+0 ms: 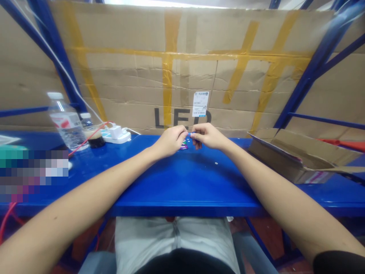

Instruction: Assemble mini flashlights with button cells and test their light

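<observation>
My left hand [171, 139] and my right hand [210, 134] are raised close together over the far part of the blue table [182, 179]. Between their fingertips runs a small, thin blue piece [189, 133], too small to identify. The left fingers pinch one end of it, and the right fingers close on the other. Several small shiny pieces in purple and green [184, 146] lie on the table just beneath the hands, partly hidden by the left fingers.
An open cardboard box [288, 160] stands at the right. At the left are a water bottle [67, 125], a smaller bottle of dark liquid [94, 135] and a white power strip [121, 137] with cables. Behind the table rises a large taped cardboard sheet [137, 87].
</observation>
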`<act>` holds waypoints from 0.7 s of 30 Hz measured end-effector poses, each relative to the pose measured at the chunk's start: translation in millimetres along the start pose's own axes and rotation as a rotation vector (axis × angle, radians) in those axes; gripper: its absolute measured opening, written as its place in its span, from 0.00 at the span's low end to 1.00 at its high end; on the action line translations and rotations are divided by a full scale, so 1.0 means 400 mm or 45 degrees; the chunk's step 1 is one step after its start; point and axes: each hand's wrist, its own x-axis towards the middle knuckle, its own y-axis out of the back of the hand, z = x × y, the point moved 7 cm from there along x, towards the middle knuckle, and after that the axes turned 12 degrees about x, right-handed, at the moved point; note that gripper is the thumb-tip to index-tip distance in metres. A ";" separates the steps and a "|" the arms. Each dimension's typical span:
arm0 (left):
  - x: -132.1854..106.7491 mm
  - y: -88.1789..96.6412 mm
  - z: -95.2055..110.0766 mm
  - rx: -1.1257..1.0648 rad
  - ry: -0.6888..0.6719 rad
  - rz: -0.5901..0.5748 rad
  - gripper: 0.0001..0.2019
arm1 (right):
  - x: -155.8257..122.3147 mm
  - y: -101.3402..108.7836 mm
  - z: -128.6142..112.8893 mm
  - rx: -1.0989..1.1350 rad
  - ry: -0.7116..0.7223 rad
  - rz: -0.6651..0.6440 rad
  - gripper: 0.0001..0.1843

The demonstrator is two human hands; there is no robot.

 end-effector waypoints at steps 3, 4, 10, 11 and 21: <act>0.001 -0.002 -0.004 -0.024 0.007 -0.006 0.13 | 0.002 -0.001 0.007 -0.014 -0.021 -0.012 0.16; 0.001 -0.002 -0.006 -0.039 0.018 -0.008 0.13 | 0.003 0.000 0.009 -0.032 -0.022 -0.014 0.16; 0.001 -0.010 -0.025 -0.154 0.164 -0.046 0.12 | 0.005 0.001 0.017 -0.165 -0.007 -0.047 0.13; 0.001 -0.012 -0.028 -0.167 0.181 -0.048 0.12 | 0.004 0.001 0.017 -0.176 -0.004 -0.049 0.12; 0.008 -0.020 -0.060 -0.227 0.243 -0.053 0.14 | 0.009 0.019 0.023 -0.192 0.041 -0.006 0.15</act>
